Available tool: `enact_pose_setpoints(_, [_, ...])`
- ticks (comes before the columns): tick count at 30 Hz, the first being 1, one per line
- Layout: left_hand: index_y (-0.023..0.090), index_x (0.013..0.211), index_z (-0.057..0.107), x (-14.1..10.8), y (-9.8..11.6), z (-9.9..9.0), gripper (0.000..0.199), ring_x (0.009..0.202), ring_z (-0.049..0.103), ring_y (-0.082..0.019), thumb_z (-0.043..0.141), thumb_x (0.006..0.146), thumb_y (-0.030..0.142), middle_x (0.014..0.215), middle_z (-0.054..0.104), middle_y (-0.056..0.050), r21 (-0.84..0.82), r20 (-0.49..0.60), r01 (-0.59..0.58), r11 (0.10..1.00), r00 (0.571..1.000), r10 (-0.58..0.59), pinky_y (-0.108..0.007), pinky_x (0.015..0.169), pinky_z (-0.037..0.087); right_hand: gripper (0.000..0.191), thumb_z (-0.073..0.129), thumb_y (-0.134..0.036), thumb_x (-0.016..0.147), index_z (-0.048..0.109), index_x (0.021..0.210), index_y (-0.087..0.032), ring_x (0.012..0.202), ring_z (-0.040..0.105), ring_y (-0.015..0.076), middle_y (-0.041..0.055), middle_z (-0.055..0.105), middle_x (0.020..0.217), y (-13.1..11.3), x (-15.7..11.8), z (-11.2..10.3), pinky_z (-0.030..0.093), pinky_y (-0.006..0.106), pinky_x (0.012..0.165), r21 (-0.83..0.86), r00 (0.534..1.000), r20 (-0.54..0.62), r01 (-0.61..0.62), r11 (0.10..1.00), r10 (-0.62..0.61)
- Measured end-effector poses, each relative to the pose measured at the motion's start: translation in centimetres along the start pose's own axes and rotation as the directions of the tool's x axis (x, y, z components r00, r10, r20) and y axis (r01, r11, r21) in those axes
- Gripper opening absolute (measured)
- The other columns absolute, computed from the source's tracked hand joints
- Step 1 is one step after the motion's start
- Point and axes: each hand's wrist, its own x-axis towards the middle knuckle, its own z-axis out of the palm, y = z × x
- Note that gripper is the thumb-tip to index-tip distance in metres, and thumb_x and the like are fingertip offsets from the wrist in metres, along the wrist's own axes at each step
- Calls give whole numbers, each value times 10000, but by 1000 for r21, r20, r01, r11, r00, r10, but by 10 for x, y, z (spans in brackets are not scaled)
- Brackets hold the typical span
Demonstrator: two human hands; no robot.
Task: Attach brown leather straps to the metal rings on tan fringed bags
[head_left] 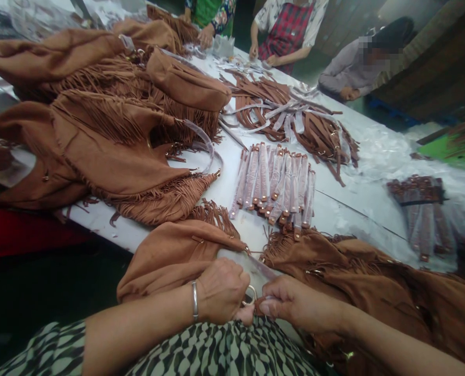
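The strap (261, 268), partly covered with film, is found at the lower centre of the frame, where its brown end is pinched by the right hand (295, 302). The metal ring (254, 293) just beside this end is gripped in the curled fingers of the left hand (222, 290); how firmly cannot be told, because the contact is partly hidden. If the ring were turned or pulled unevenly, the strap end could be slipped from the fingertips, or the film could be caught and torn.

Just beyond the hands, at the lower left centre, a brown bag (169, 253) is seen; it could be dragged if the strap were pulled hard. At the lower right, fringed bags (349, 269) are laid close, so a thread of fringe could be trapped. Farther, a pile of wrapped straps (275, 180) is placed at the centre, and more bags (99, 138) are heaped at the upper left.
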Motion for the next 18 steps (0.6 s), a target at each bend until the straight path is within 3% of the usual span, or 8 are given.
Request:
enact_pose_setpoints(7, [158,698,527,1,-1,1,387,621,543,-218,442,758,531,669,579,-67,-3,24,-112,994,993,112,-343,559,415,510,454,-637,741,483,604,-146,459,233,70,-57,325,500,5,-4,22,184,215,435,351,994,-40,-78,933,99])
enact_pose_setpoints(11, [162,690,535,3,-2,0,353,610,554,-206,486,747,507,659,589,-53,-31,41,-130,991,991,131,-327,552,414,491,463,-615,748,484,604,-146,494,286,78,-45,369,525,15,3,25,248,208,472,323,987,-136,-34,946,82])
enact_pose_setpoints(15, [156,684,553,7,-3,-3,377,579,560,-194,497,744,525,634,598,-48,-83,76,-185,979,979,192,-310,529,404,474,472,-597,752,461,587,-153,502,294,78,-46,369,529,17,6,14,245,201,465,244,996,-82,-2,970,23])
enact_pose_setpoints(18, [153,703,562,9,-1,-5,429,614,570,-211,500,719,577,651,604,-53,-82,70,-100,992,992,106,-333,588,423,469,465,-582,761,470,580,-150,502,312,79,-41,382,529,6,3,3,246,207,475,216,998,-55,10,976,2])
